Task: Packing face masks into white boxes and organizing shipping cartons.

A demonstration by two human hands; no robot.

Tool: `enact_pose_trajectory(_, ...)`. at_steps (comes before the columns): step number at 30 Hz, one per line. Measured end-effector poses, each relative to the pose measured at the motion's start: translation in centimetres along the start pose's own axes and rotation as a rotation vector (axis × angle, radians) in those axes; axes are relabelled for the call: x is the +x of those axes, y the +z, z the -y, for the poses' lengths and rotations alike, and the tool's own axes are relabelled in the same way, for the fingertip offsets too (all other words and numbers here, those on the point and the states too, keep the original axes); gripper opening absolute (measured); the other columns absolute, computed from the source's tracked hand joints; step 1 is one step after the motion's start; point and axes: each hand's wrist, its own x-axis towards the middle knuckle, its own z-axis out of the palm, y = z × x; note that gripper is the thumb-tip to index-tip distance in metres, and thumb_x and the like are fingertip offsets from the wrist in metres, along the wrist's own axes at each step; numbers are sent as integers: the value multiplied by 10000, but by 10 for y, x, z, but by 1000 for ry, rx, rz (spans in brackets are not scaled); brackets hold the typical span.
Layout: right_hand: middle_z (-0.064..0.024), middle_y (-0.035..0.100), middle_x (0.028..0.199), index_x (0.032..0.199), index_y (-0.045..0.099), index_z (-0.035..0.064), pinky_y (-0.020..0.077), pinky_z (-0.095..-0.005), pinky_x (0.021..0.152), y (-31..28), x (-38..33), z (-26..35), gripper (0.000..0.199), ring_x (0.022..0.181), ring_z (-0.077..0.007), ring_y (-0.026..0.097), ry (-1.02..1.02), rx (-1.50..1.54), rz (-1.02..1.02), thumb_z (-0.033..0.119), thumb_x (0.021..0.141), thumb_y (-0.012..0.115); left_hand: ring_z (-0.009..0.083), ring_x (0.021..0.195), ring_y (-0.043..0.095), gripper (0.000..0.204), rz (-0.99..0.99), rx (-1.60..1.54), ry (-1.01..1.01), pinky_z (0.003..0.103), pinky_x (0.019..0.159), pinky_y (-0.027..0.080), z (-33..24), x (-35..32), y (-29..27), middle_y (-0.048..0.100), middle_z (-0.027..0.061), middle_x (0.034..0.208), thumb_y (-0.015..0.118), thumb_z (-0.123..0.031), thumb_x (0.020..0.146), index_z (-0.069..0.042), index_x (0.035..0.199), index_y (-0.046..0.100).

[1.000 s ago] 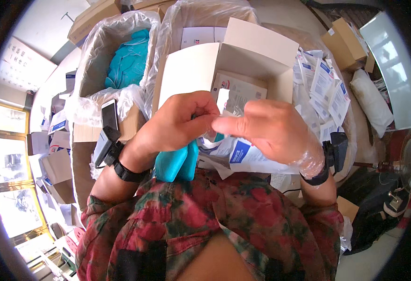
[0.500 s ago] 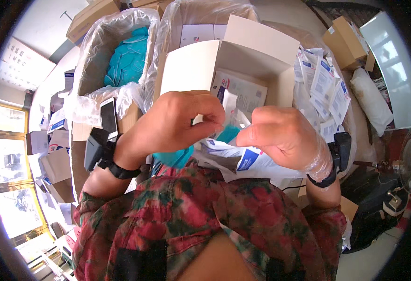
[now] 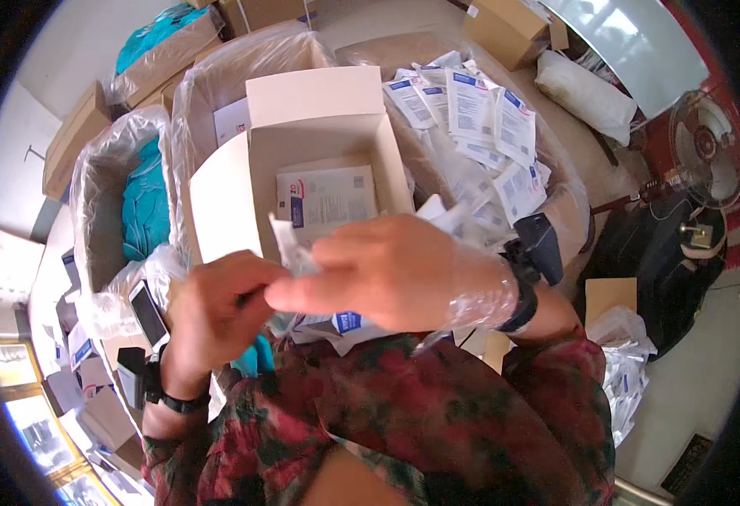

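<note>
A slim, white-framed dark smartphone leans near the left hand, whose wrist could knock it. That hand is curled, too blurred to tell what it holds. Below it, a soft-looking teal piece might slip if loosely held. A crinkled white-and-blue film pouch lies beneath the bent-fingered right hand, whose grasp is hidden; hard tugging could tear the film. Rightward, flat, glossy white packets heap loosely.
</note>
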Motion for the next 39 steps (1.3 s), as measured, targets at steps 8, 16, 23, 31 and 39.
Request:
enact_pose_trajectory(8,-65,648,982,1192,555,25,503,-229,738,-77,-90,-34,339,845,-101,618,810,484,-539,-15,855,557,26,478,408,91,-701,-616,-126,157,439,290,58,-25,-45,555,1,642,599,-70,877,-18,952,604)
enact_pose_trajectory(16,-45,651,979,1162,569,28,485,-223,750,-138,-178,-155,251,830,-86,603,769,248,-1001,114,926,551,2,548,425,83,-456,-520,-199,158,491,295,30,8,-23,580,-23,696,580,-37,871,2,937,611)
enact_pose_trajectory(23,-116,618,1177,1219,562,35,415,-324,962,-153,-276,-273,451,1120,-220,553,1178,-495,-576,364,911,580,13,579,464,74,-295,-590,-260,165,512,326,37,19,-2,611,-10,718,600,-24,860,19,916,622)
enact_pose_trajectory(31,-116,621,1130,1247,538,40,436,-333,932,-74,-132,-130,412,1089,-171,565,833,397,-672,310,938,555,68,736,589,91,-192,-691,-272,195,659,451,35,27,10,658,46,836,596,35,857,35,946,616)
enact_pose_trajectory(39,-25,653,848,1049,620,-9,471,-235,714,-23,-88,-49,186,781,-96,594,631,380,-238,75,885,597,32,693,531,81,-331,-568,-252,172,616,396,28,21,6,636,2,775,650,5,835,14,915,641)
